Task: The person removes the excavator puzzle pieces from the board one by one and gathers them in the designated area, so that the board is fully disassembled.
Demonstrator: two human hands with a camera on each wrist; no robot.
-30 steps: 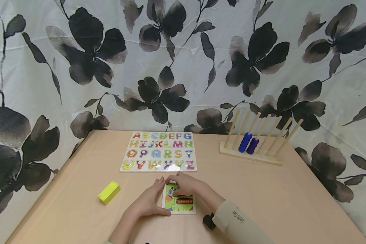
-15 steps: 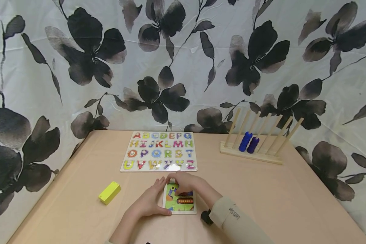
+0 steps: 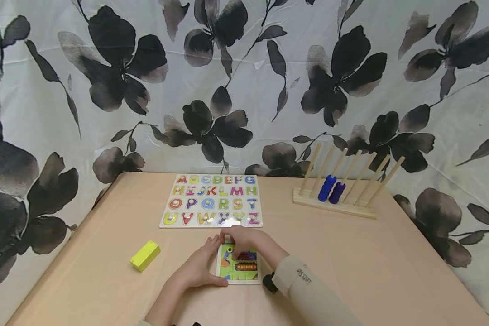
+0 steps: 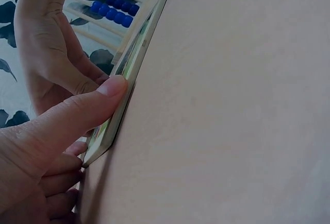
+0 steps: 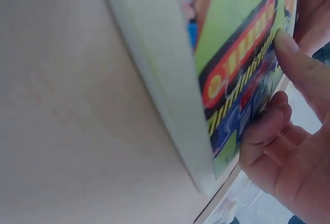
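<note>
A small framed jigsaw puzzle (image 3: 246, 275) with a green picture of a tracked digger lies flat before me. My left hand (image 3: 198, 270) holds its left side, fingertips by the upper left corner and thumb at the lower left. In the left wrist view the left thumb (image 4: 77, 113) lies on the wooden rim. Reaching over from the right, my right hand (image 3: 246, 242) grips the far edge with curled fingers. Its thumb (image 5: 291, 54) rests on the picture's face in the right wrist view. My right hand hides the upper right part of the picture from the head view.
Behind the puzzle lies a white alphabet board (image 3: 212, 212) with coloured letters. A yellow block (image 3: 145, 256) is to the left. At the back right stands a wooden peg rack (image 3: 334, 207) with blue beads on two pegs. Floral cloth (image 3: 277, 81) hangs behind the table.
My right wrist and sleeve have shifted slightly left and up, and the right hand is a little higher over the puzzle's far edge. My left hand and the puzzle stay about where they were.
</note>
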